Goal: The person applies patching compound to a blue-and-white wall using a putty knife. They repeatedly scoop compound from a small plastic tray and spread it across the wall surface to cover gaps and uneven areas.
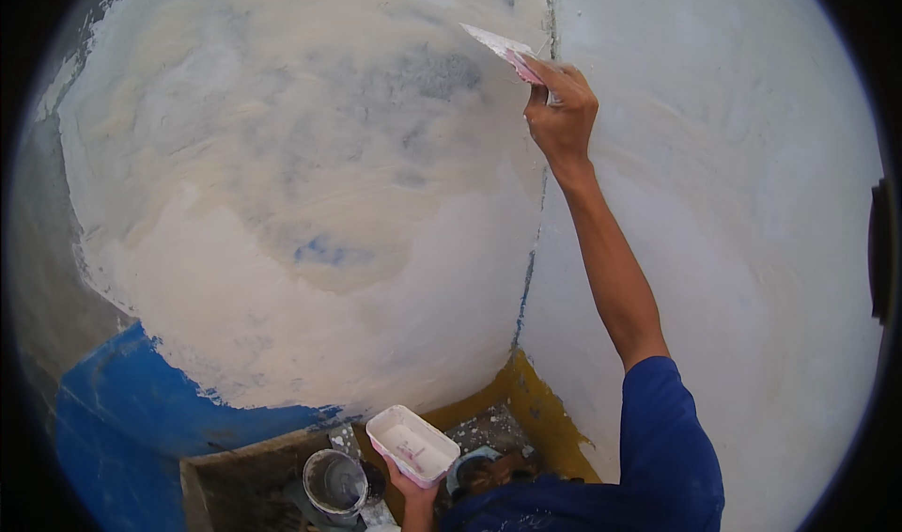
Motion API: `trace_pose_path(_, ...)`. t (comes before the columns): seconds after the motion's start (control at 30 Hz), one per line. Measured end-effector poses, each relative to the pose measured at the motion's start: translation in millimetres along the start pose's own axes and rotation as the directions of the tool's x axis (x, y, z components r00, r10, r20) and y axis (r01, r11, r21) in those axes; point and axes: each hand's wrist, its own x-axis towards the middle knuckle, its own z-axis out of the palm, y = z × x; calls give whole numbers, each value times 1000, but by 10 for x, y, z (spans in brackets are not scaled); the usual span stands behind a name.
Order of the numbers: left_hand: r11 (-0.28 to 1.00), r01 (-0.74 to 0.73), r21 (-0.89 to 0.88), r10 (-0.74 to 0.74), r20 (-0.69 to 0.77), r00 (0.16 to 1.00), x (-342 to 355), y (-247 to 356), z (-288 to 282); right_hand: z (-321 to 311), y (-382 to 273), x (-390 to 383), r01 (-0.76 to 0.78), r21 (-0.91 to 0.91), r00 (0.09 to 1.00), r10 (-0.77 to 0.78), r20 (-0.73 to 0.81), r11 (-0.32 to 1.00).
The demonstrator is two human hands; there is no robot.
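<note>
My right hand (562, 109) grips a putty knife (498, 45) coated in white paste, its blade angled up and left against the patchy plastered wall (282, 156), close to the vertical corner crack. My left hand (413, 488), low in the view, holds a rectangular white and pink tray (399, 430) with pale paste inside. Beside the tray sits a round container (334, 482) with greyish contents.
The smoother white wall (752, 203) meets the patchy one at a corner. Below are blue paint (122, 410), a yellow band (540, 396) and a concrete basin or ledge (202, 490). A dark object (878, 250) shows at the far right.
</note>
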Motion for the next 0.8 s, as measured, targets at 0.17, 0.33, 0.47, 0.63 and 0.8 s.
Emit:
trace_pose_path(0.17,1000,-11,23,11,3,1000,7,-10,-36,232,335,692,86,-75,996,-88,-19,993)
trace_pose_path(0.33,999,-18,-28,18,1,1000,-27,-1,-137,49,194,-242,84,-99,994,-75,85,992)
trace_pose_path(0.47,1000,-13,-27,13,-6,1000,-52,17,-80,-307,-1,-1081,10,-99,980,10,197,995)
trace_pose_path(0.63,998,-54,35,54,-5,999,-42,41,59,-139,-95,-695,-101,88,992,107,-64,991)
trace_pose_path(0.8,998,-49,36,50,-27,998,-23,23,109,285,-20,-1040,-52,-71,998,55,36,996)
